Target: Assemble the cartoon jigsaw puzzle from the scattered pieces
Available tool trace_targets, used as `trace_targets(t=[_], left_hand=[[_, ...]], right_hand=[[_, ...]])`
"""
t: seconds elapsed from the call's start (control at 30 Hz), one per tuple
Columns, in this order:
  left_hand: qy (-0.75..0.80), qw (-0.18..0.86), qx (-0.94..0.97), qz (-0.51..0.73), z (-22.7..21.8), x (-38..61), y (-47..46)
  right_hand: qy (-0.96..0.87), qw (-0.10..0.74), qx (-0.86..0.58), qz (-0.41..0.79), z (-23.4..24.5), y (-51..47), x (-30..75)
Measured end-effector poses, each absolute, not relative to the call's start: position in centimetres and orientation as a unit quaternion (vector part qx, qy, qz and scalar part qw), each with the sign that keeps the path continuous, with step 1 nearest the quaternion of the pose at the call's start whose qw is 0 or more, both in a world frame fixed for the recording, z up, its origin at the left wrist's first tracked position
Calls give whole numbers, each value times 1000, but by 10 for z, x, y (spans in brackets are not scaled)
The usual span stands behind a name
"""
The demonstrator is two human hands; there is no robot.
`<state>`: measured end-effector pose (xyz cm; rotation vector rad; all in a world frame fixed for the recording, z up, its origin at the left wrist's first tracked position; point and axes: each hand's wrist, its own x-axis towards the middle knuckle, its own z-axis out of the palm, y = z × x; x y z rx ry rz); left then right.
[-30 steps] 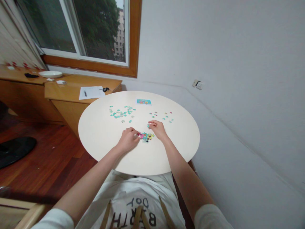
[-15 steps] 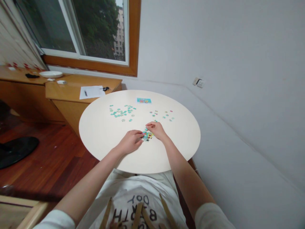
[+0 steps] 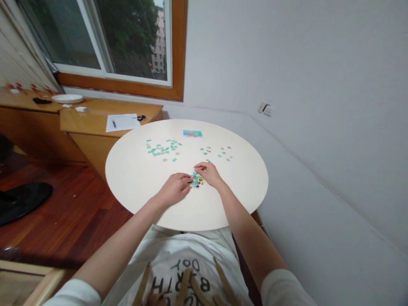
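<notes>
A small joined patch of jigsaw puzzle (image 3: 198, 181), teal and yellow with a cartoon figure, lies on the round white table (image 3: 134, 182) in front of me. My left hand (image 3: 175, 188) rests at its left side, thumb and fingers gripping that edge. My right hand (image 3: 208, 172) reaches over the upper right, thumb and fingertips pinched on a teal puzzle piece (image 3: 195, 173) at the top of the patch. The fingers partly cover where this piece meets the others.
Loose teal pieces (image 3: 162, 150) spread over the table's back left, and several more pieces (image 3: 223, 153) lie back right. A picture card (image 3: 192, 134) sits at the far edge. Behind stands a wooden cabinet (image 3: 91, 123) with a paper sheet (image 3: 121, 123); a wall (image 3: 318, 127) is at the right.
Almost nothing differs. Both hands stay at the patch, with only a slight shift of the right fingertips and of the whole view.
</notes>
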<state>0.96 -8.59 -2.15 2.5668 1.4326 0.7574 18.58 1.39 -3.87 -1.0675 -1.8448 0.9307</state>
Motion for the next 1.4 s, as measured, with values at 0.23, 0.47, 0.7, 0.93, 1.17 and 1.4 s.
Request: trace_targets(t=[0.23,0.47,0.7,0.93,1.17,1.4], left_hand=[[469,55,845,251,-19,10,-87],[485,45,840,240,-17,11,-88],[483,50,839,246,-18,11,-87],[485,47,838,246,-18,10,-87],[484,51,839,245,-18,11,-87],[483,49,838,250,-21,10,-86]], right_hand=[[-729,399,-433,350,-42,16,185],[-728,402,-432,349,-41,16,184],[-728,398,-439,346,-39,15,185],[-732,391,-439,345,-38,14,187],[-741,381,-428,349,-36,14,188],[-745,377,-427,346,-36,15,189]])
